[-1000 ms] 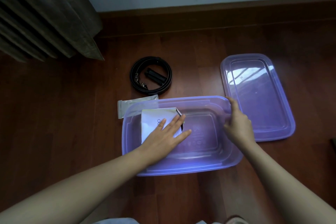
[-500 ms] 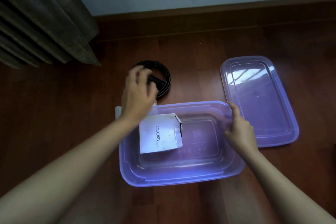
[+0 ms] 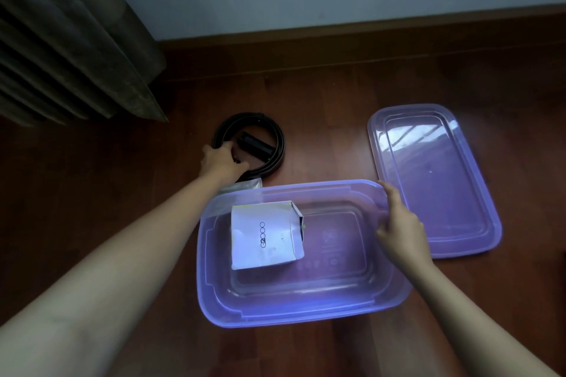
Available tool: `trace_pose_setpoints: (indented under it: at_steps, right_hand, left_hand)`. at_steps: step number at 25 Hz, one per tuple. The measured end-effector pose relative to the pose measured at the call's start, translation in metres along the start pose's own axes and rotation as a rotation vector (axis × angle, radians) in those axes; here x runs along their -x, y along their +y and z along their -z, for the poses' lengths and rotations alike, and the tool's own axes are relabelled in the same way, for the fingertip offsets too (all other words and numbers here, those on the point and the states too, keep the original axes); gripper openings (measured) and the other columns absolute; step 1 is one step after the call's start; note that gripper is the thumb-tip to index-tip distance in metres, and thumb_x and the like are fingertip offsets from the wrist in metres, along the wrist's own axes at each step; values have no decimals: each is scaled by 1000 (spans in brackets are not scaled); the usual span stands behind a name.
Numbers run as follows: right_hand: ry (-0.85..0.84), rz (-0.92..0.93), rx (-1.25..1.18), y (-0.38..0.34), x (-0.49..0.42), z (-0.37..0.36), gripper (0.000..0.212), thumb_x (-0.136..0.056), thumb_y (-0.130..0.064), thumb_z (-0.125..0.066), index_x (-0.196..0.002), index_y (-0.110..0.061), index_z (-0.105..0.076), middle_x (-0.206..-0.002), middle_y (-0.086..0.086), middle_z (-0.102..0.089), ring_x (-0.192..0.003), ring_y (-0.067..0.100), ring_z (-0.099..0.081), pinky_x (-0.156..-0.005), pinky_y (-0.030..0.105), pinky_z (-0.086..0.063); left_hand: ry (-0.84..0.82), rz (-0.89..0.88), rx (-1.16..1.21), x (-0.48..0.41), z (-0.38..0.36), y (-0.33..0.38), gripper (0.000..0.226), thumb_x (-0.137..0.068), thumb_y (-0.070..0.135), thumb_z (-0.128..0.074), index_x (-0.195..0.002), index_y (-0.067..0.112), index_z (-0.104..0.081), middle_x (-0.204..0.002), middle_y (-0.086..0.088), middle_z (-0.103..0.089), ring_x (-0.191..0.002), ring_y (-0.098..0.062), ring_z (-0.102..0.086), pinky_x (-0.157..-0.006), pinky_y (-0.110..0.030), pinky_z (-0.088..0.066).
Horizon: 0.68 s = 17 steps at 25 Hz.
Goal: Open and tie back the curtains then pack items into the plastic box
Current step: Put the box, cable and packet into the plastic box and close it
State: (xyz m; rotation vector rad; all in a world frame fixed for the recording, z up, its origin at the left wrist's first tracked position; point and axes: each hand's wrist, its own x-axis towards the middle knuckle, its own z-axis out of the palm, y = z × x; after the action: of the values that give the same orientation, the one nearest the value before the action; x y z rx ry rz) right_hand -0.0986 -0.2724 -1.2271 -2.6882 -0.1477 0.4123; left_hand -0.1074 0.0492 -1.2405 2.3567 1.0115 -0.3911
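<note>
I am in the packing part of the job. The plastic box [image 3: 306,315] sits open on the floor [image 3: 92,193] in front of me, with a white packet [image 3: 263,236] already lying flat in its left half. My left hand [image 3: 222,162] is stretched out beyond the box's far left corner, and its fingers curl onto the near edge of the coiled black belt [image 3: 277,138]. My right hand [image 3: 401,232] holds the box's right rim with bent fingers, steadying it.

I judge the belt to be the next item in. The next move calls for a grip that takes in all the loops, so the coil does not spring loose as it lifts. Then it must clear the far rim and go down in the free space right of the packet.

A pale sachet [image 3: 245,185] lies just behind the box's far left rim, mostly covered by my forearm and the rim. A short dark thing [image 3: 254,145] lies inside the coil, but I cannot tell what it is. My fingertips are lost against the dark belt, so I cannot say how firm the grip is. The lid [image 3: 435,180] lies right of the box, its near left edge behind my right hand. Far left of the box, the curtain [image 3: 61,40] is cut off by the frame, and no tie shows.
</note>
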Motion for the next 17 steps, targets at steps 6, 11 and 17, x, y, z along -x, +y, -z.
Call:
trace_pose_setpoints:
  at_steps: [6,11,17]
  right_hand:
    - [2,2,-28,2,-1,-1,75,-76,4,-44,-139,-35,-33,-75,7,-52,-71,39,-53,-57,36,-34]
    - [-21,20,-104,7,-5,-2,56,-90,-5,-42,-137,-34,-37,-79,3,-54,-75,35,-53,-62,34,-34]
    - [-113,44,-789,25,-15,-13,28,-101,-25,-37,-118,-42,-52,-138,-4,-51,-129,10,-44,-114,36,-30]
  left_hand:
    - [52,92,454,-11,9,-15,53,-84,15,-62,-136,18,-49,-135,-17,-47,-75,-29,-66,-54,-21,-56]
    - [111,-143,625,11,39,-3,48,-82,13,-61,-129,24,-56,-125,-12,-52,-87,-32,-66,-58,-27,-60]
    - [-101,-703,18,111,50,56,58,-67,32,-59,-126,35,-58,-100,-1,-44,-80,-11,-53,-78,-20,-42]
